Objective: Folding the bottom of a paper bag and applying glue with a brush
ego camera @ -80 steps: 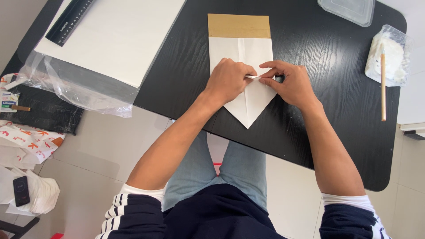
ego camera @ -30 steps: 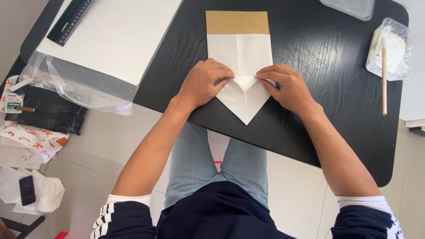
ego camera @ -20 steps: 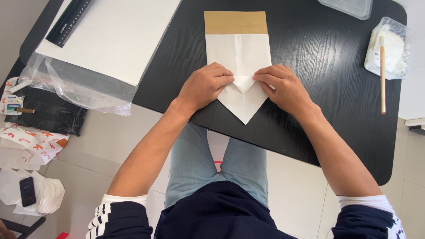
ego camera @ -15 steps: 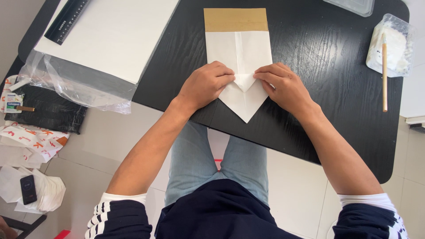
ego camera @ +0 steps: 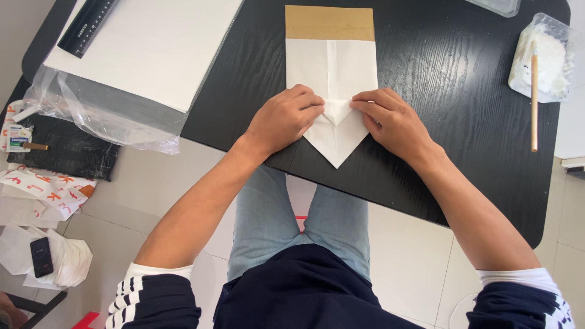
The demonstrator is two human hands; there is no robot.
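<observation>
A white paper sheet (ego camera: 332,67) folded to a point lies on the black table (ego camera: 439,91), its pointed end toward me and a brown band (ego camera: 329,23) at its far end. My left hand (ego camera: 283,119) presses on the paper's left side, fingers curled down. My right hand (ego camera: 393,122) presses on the right side. The fingertips of both hands meet at a small folded triangle flap (ego camera: 337,111) in the middle of the sheet.
A stack of large white sheets (ego camera: 152,45) in clear plastic wrap with a black ruler (ego camera: 88,25) lies at the left. A clear tub with white paste (ego camera: 544,58) and a wooden stick (ego camera: 534,100) stands at the right. Papers and a phone (ego camera: 41,257) lie on the floor.
Both hands have slid from the paper's upper fold toward its centre, and a small triangle flap now lies folded between the fingertips.
</observation>
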